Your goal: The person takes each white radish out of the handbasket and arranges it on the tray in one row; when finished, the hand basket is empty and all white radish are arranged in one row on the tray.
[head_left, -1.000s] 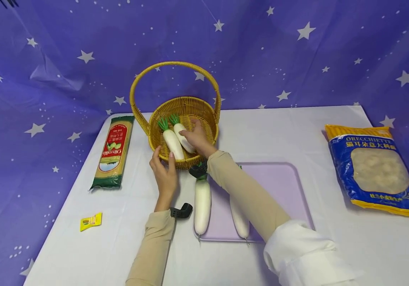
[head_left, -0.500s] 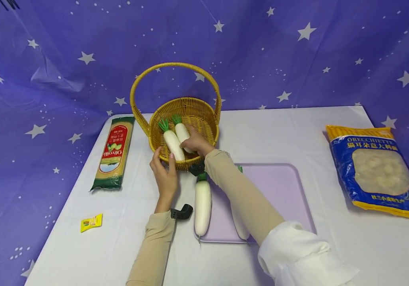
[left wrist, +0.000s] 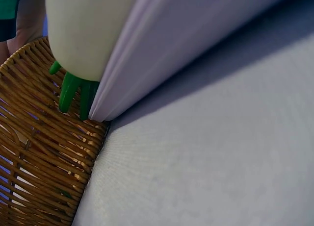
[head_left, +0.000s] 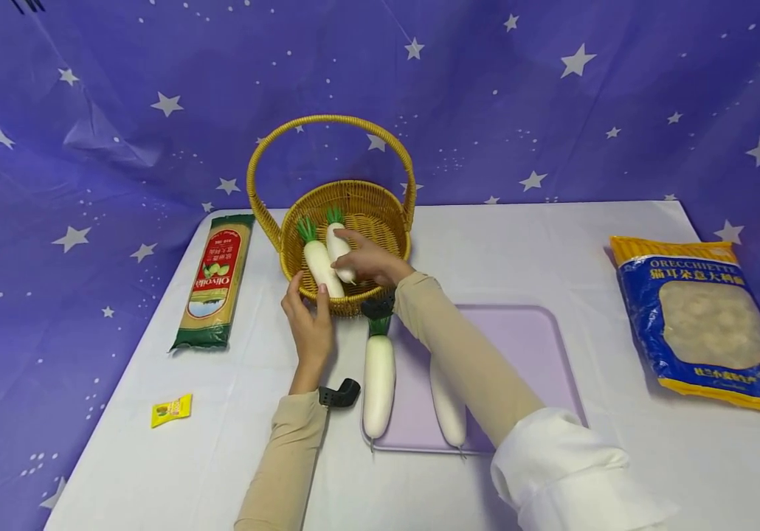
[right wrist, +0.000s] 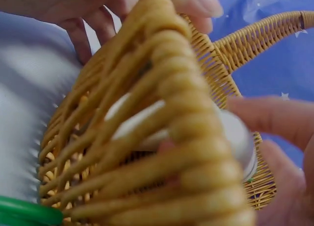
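Observation:
A wicker basket with a tall handle stands at the back of the table, holding two white radishes with green tops. My left hand grips its near left rim; the right wrist view shows thumb and fingers on either side of the rim. Inside the basket, my right hand holds the right-hand radish between thumb and fingers. The other basket radish lies just left of it. On the lilac tray lie two more white radishes, one along its left edge, one partly under my right forearm.
A pasta packet lies left of the basket, with a small yellow wrapped sweet nearer the front. A large blue and yellow orecchiette bag lies at the right. A starry purple cloth hangs behind the table.
My right hand has shifted on the right-hand radish and closed round it; that radish has turned slightly, its tail end now showing. My left hand keeps its place on the rim.

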`<state>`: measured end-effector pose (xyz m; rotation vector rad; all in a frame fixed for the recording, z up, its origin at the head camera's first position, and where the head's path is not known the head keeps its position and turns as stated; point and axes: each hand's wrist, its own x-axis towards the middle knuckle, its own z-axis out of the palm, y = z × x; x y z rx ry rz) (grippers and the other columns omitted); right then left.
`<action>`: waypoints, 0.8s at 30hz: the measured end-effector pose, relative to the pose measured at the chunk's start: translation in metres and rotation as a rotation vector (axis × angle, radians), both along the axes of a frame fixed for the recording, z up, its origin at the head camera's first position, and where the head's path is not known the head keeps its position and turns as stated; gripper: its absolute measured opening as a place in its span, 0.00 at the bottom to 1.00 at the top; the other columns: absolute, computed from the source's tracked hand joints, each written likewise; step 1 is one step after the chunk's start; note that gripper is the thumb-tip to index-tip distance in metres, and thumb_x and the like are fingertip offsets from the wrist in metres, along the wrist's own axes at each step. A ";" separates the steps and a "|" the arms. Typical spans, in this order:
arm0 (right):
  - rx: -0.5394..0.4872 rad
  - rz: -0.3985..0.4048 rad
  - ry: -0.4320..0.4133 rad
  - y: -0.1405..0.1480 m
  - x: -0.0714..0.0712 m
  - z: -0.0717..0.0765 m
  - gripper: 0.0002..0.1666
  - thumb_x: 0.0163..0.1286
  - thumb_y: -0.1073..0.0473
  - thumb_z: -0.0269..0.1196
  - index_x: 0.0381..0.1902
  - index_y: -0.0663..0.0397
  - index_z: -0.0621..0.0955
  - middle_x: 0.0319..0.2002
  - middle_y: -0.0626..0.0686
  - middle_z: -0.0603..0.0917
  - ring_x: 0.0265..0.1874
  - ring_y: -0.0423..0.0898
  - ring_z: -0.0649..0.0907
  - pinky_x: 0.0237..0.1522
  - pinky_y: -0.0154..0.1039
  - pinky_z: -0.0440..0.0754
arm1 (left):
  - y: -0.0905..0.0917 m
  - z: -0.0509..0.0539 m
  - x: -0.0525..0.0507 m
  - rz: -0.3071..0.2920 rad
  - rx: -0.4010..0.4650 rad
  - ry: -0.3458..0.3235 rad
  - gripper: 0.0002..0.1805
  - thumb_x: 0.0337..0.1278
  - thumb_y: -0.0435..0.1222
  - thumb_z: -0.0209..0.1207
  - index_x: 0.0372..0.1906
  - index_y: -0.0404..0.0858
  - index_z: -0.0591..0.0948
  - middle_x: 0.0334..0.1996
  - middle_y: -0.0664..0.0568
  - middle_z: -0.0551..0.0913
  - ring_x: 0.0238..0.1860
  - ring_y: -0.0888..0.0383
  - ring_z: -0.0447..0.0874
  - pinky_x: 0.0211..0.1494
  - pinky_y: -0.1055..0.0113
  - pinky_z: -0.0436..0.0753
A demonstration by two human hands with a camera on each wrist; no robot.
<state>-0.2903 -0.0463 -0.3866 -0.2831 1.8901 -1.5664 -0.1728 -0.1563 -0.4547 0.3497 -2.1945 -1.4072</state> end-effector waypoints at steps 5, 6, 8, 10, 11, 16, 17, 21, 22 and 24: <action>-0.099 0.067 -0.026 0.004 -0.001 0.000 0.40 0.63 0.66 0.56 0.67 0.30 0.57 0.64 0.55 0.59 0.35 0.45 0.75 0.35 0.38 0.74 | 0.000 -0.001 0.000 -0.003 -0.007 0.002 0.30 0.62 0.53 0.46 0.65 0.49 0.57 0.59 0.38 0.57 0.55 0.46 0.63 0.57 0.49 0.65; -0.115 0.076 -0.026 0.004 -0.001 0.001 0.40 0.63 0.66 0.55 0.67 0.29 0.57 0.65 0.53 0.58 0.37 0.45 0.75 0.36 0.39 0.75 | 0.001 -0.001 -0.001 -0.004 -0.007 0.004 0.30 0.62 0.53 0.46 0.65 0.48 0.57 0.60 0.38 0.57 0.56 0.46 0.63 0.57 0.49 0.65; -0.168 0.087 -0.039 0.006 0.000 0.001 0.39 0.64 0.66 0.55 0.67 0.28 0.57 0.66 0.52 0.56 0.41 0.46 0.75 0.39 0.40 0.76 | 0.001 -0.001 -0.001 -0.002 -0.004 0.008 0.30 0.62 0.53 0.46 0.66 0.46 0.57 0.59 0.38 0.57 0.57 0.45 0.63 0.58 0.49 0.65; -0.239 0.092 -0.061 0.009 0.001 0.002 0.40 0.64 0.67 0.55 0.67 0.28 0.57 0.66 0.53 0.57 0.44 0.48 0.76 0.44 0.45 0.77 | 0.001 -0.001 0.000 -0.001 0.000 0.009 0.30 0.62 0.53 0.46 0.65 0.46 0.57 0.59 0.38 0.57 0.58 0.45 0.63 0.59 0.48 0.64; -0.272 0.092 -0.071 0.011 0.002 0.003 0.40 0.64 0.67 0.54 0.67 0.28 0.57 0.65 0.54 0.58 0.45 0.49 0.76 0.46 0.46 0.77 | 0.002 -0.001 0.000 0.001 0.000 0.011 0.30 0.62 0.53 0.46 0.65 0.46 0.58 0.59 0.38 0.58 0.58 0.45 0.63 0.59 0.48 0.64; -0.433 0.053 -0.092 0.023 0.012 0.010 0.40 0.64 0.69 0.54 0.67 0.28 0.57 0.51 0.57 0.71 0.39 0.47 0.79 0.45 0.42 0.76 | 0.003 0.000 0.000 0.009 -0.003 0.007 0.29 0.61 0.53 0.46 0.65 0.49 0.58 0.59 0.39 0.58 0.57 0.45 0.63 0.59 0.50 0.64; -0.461 0.043 -0.091 0.025 0.014 0.011 0.40 0.64 0.69 0.54 0.67 0.28 0.58 0.48 0.56 0.72 0.39 0.45 0.78 0.43 0.39 0.76 | 0.002 -0.001 0.000 0.008 -0.007 0.007 0.29 0.62 0.53 0.45 0.65 0.49 0.58 0.59 0.39 0.58 0.57 0.45 0.63 0.59 0.50 0.65; -0.561 0.040 -0.065 0.038 0.026 0.017 0.38 0.65 0.69 0.52 0.67 0.29 0.58 0.40 0.53 0.74 0.35 0.41 0.77 0.37 0.33 0.74 | 0.002 -0.002 -0.001 0.007 -0.016 0.011 0.29 0.62 0.53 0.45 0.66 0.48 0.57 0.60 0.39 0.58 0.57 0.46 0.63 0.58 0.51 0.65; -0.573 0.045 -0.058 0.043 0.029 0.018 0.38 0.66 0.69 0.51 0.67 0.29 0.58 0.40 0.53 0.75 0.35 0.41 0.77 0.37 0.33 0.74 | 0.001 -0.002 -0.001 0.008 -0.019 0.012 0.29 0.62 0.53 0.45 0.66 0.48 0.57 0.60 0.39 0.57 0.57 0.46 0.63 0.58 0.51 0.65; -0.591 0.064 -0.046 0.055 0.038 0.022 0.39 0.66 0.69 0.51 0.67 0.29 0.57 0.42 0.53 0.74 0.35 0.41 0.76 0.36 0.33 0.74 | 0.001 -0.002 -0.001 0.008 -0.018 0.018 0.30 0.62 0.53 0.45 0.66 0.47 0.57 0.60 0.39 0.57 0.57 0.45 0.63 0.58 0.50 0.65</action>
